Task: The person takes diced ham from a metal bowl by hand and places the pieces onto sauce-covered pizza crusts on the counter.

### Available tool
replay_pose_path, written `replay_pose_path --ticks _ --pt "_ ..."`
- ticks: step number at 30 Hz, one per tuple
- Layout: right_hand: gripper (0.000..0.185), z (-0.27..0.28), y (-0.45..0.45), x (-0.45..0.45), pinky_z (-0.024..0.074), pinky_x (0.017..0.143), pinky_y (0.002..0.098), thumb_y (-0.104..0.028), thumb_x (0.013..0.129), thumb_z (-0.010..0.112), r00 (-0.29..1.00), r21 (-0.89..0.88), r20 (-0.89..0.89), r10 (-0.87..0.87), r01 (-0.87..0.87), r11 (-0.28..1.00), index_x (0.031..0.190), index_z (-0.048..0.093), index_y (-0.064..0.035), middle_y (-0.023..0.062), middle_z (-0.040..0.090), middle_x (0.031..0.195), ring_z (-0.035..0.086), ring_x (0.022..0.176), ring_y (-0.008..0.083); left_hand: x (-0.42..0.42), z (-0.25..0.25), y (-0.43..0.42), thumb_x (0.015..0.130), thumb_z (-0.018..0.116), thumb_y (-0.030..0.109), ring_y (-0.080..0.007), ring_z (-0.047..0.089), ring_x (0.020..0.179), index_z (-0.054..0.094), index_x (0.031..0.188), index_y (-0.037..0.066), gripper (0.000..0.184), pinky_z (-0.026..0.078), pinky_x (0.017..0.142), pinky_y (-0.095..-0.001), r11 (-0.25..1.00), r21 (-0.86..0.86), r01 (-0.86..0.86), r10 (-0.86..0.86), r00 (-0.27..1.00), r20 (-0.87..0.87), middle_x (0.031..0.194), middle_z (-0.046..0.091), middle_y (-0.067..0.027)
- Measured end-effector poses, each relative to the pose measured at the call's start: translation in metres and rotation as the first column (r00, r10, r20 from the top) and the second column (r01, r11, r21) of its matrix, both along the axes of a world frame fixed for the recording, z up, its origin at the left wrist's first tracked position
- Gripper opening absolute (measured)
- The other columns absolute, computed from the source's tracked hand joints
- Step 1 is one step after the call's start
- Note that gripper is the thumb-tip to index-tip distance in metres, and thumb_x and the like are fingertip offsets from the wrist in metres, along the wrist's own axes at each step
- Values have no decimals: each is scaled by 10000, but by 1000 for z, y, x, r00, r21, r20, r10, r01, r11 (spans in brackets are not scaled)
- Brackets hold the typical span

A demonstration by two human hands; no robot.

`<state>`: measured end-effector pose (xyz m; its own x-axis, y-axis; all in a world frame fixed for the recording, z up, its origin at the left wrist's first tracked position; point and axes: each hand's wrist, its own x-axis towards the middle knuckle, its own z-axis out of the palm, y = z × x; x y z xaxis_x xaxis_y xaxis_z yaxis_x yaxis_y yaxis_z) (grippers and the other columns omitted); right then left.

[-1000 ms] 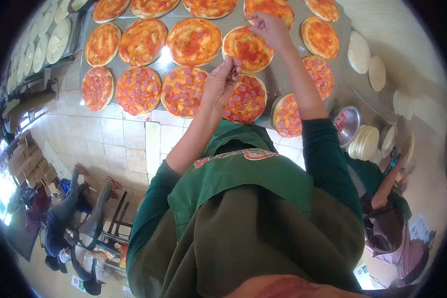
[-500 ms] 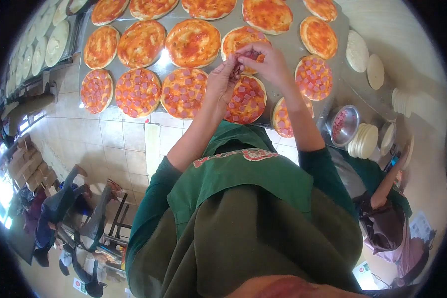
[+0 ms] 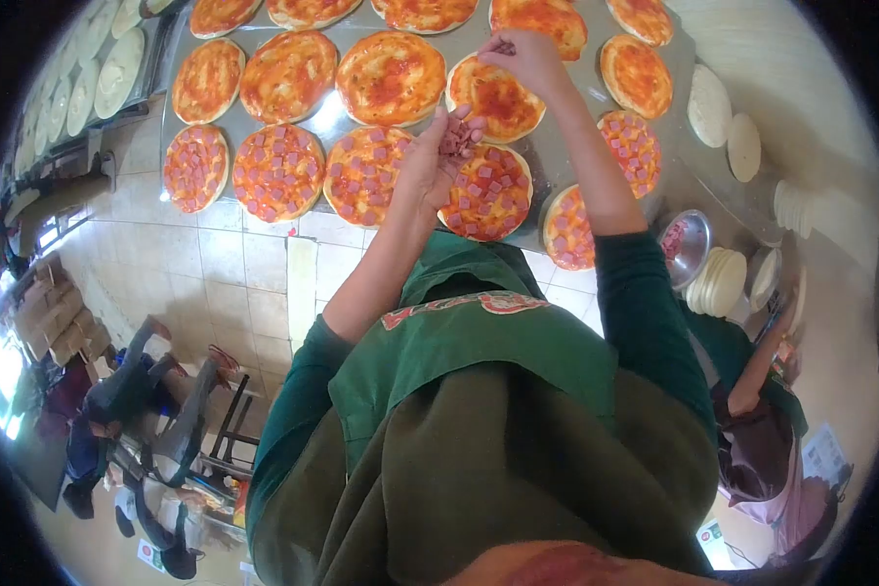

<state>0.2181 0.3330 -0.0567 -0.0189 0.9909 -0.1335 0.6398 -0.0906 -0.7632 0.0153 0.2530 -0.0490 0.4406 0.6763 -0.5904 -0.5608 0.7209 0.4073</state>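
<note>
In the head view, we have meat-topped pizzas (image 3: 278, 173) along the tabletop's (image 3: 682, 129) near edge; the rows beyond mostly show sauce alone. Our left hand (image 3: 432, 161) has its fingers cupped around meat cubes (image 3: 460, 137). Our right hand (image 3: 529, 61) bunches its fingers together over a sauced pizza's (image 3: 498, 105) far edge; whether they pinch anything, we cannot tell. A metal bowl (image 3: 695, 246) sits by the near right corner; our right forearm (image 3: 596, 171) partly hides one topped pizza (image 3: 565, 232).

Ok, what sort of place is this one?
Probably a bakery or pizza-making kitchen: rows of sauced pizza bases cover a metal table, with stacked plain rounds and a metal bowl of pink cubes alongside.
</note>
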Motion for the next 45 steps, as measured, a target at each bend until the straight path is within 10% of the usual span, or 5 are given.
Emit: replay_pose_path --ticks 14,20,26,41,45 --pt "180 64 -51 -35 468 702 269 -173 810 655 952 8 -291 95 -97 995 955 666 -68 36 621 822 601 737 140 -1 13 11 987 263 294 -277 615 948 503 1137 -74 464 500 858 -350 992 -94 -87 100 985 140 1064 603 -203" --pt "169 46 -75 -42 460 723 351 -231 796 650 973 182 166 161 -191 965 901 679 -102 104 584 832 586 805 240 -3 -16 9 986 278 315 -265 624 940 541 1068 -61 466 502 863 -358 1000 -29 -8 13 985 174 949 644 -157" --pt "185 37 -66 -32 464 666 276 -233 820 652 938 80 -346 6 23 997 946 695 -105 36 636 808 602 701 135 -4 5 8 989 258 332 -282 601 1007 507 1151 -83 510 491 877 -338 996 -81 21 -8 987 161 1072 612 -204" --pt "268 6 -24 -35 458 594 307 -302 741 721 965 200 225 -136 90 976 893 676 -86 45 610 702 575 643 186 -17 12 -2 991 201 314 -325 549 1106 418 1248 -113 543 463 936 -353 994 -97 -39 54 987 150 1168 553 -253" --pt "195 23 -52 -43 456 603 302 -227 760 699 987 134 -142 -72 91 987 908 671 -103 32 587 688 579 666 198 -17 11 0 990 201 313 -317 558 1089 434 1231 -110 539 461 942 -366 996 -82 -40 54 983 175 1148 567 -240"
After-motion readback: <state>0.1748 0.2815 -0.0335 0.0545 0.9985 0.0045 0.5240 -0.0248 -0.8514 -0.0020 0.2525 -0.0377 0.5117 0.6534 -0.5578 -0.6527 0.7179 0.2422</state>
